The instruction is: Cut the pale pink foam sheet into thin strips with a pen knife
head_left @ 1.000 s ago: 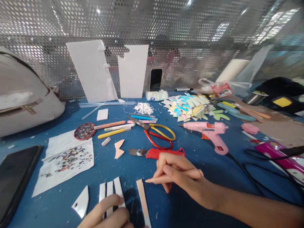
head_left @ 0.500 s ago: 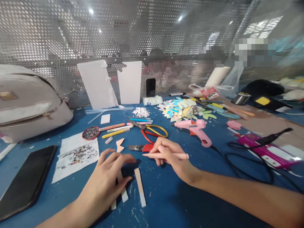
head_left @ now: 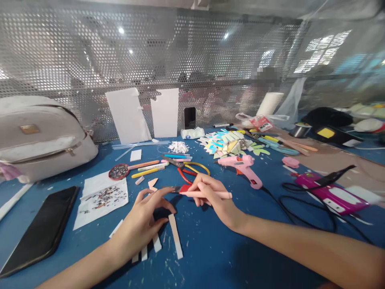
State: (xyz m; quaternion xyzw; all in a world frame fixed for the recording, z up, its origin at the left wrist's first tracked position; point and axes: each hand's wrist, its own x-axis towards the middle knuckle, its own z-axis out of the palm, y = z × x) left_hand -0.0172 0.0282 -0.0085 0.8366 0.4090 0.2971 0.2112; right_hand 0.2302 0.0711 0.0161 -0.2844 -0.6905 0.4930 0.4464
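My right hand (head_left: 212, 194) is closed around a light pink marker pen (head_left: 207, 194), its tip pointing left. Just beyond, a cutter knife with a red handle (head_left: 184, 188) lies partly hidden by my right fingers. My left hand (head_left: 147, 216) hovers low with thumb and fingers apart, its thumb tip close to the top of a narrow peach-and-white paper strip (head_left: 176, 236). More paper strips (head_left: 157, 243) lie partly covered under my left hand. A notched peach paper piece (head_left: 152, 183) rests beyond my left fingers.
Scissors (head_left: 195, 167), several markers (head_left: 148, 171) and a pile of paper scraps (head_left: 225, 142) lie farther back. A pink glue gun (head_left: 240, 164) and corded purple device (head_left: 331, 192) sit right. A phone (head_left: 39, 228), bead-strewn paper (head_left: 102, 200) and backpack (head_left: 42, 136) are left.
My left hand has shifted slightly, its index finger stretching farther toward the knife blade and its thumb nearing the strip. My right hand keeps the marker pen. The view has tilted up a little.
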